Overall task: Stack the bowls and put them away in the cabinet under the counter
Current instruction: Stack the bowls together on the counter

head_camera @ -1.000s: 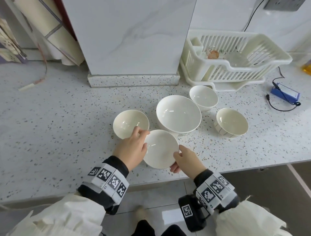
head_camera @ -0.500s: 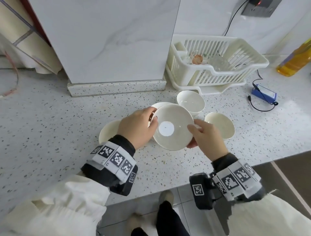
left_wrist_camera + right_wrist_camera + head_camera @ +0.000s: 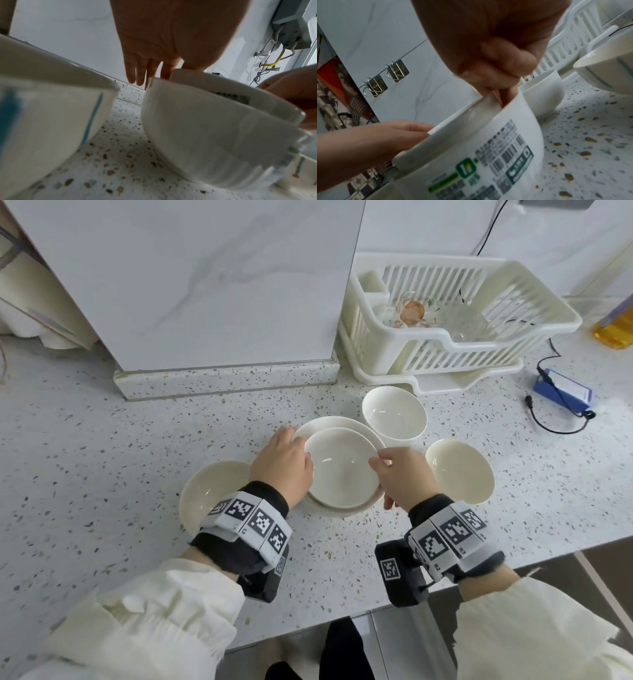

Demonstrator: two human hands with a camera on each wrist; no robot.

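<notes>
A small white bowl lies inside the large white bowl at the middle of the speckled counter, tipped a little toward me. My left hand rests at their left rims with straight fingers and the thumb touching the small bowl. My right hand pinches the small bowl's right rim; its labelled wall shows in the right wrist view. Three more bowls stand around: a cream one at the left, a white one behind, a cream one at the right.
A cream dish rack with glassware stands at the back right. A blue device with a black cable and a yellow bottle lie further right. A marble pillar rises behind the bowls. The counter's front edge runs under my wrists.
Both hands lifted the small bowl from the counter's front, carried it back over the large bowl and lowered it inside. The left fingers have straightened.
</notes>
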